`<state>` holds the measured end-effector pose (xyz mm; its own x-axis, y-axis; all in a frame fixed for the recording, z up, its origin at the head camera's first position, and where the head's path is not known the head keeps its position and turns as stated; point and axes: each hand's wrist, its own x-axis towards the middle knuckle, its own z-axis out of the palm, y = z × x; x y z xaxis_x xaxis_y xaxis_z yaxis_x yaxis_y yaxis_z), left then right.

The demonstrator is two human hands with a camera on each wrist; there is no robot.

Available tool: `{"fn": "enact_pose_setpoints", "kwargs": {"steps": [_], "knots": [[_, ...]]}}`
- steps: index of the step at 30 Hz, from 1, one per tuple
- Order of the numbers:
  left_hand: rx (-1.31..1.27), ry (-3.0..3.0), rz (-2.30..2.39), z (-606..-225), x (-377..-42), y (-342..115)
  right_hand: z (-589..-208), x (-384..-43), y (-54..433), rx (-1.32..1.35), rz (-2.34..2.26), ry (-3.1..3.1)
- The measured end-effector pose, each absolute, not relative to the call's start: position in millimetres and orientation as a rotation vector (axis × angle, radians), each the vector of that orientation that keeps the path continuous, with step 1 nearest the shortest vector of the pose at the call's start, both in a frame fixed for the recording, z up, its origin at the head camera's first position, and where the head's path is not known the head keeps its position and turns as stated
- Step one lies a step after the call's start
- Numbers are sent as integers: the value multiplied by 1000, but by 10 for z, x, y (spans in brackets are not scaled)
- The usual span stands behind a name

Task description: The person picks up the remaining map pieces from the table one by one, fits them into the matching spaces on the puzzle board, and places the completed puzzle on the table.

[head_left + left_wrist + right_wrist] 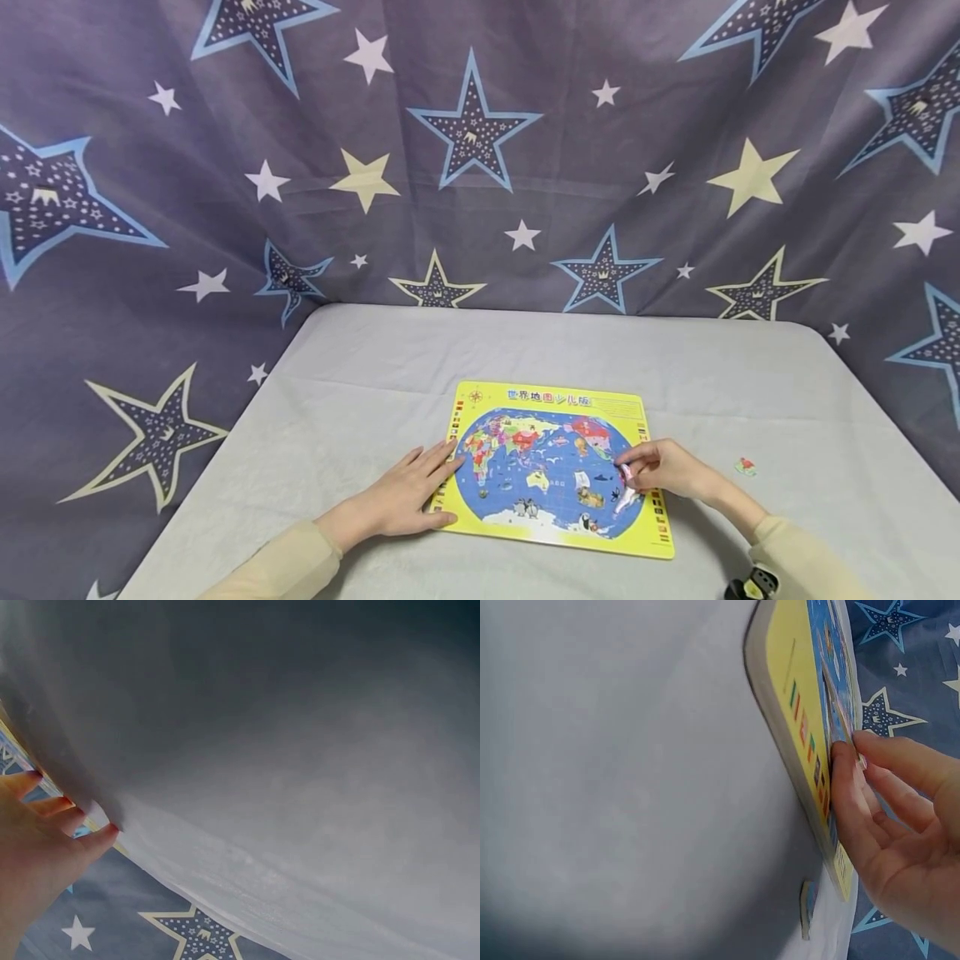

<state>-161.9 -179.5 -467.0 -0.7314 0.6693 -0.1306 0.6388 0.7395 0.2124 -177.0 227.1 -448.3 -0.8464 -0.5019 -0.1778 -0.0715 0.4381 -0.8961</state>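
A yellow-bordered world map puzzle board lies flat on the table, with Chinese characters along its top and a blue oval map inside. My left hand rests on the board's left edge with its fingers spread and fairly straight. In the right wrist view, my right hand pinches a thin puzzle piece between thumb and fingers. That pink and white puzzle piece is tilted over the right part of the map, close to the board's surface. Part of it is hidden behind the fingers.
A small red and green puzzle piece lies on the table to the right of the board. The table has a pale grey cloth cover. Behind and beside it hangs a dark star-patterned curtain.
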Motion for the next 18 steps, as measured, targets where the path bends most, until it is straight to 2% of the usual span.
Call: {"fn": "enact_pose_setpoints", "kwargs": {"steps": [18], "knots": [[1047,2741,228,-4658,-1608,-1795,-4501,-1718,2183,-475,-1265,2431]]}}
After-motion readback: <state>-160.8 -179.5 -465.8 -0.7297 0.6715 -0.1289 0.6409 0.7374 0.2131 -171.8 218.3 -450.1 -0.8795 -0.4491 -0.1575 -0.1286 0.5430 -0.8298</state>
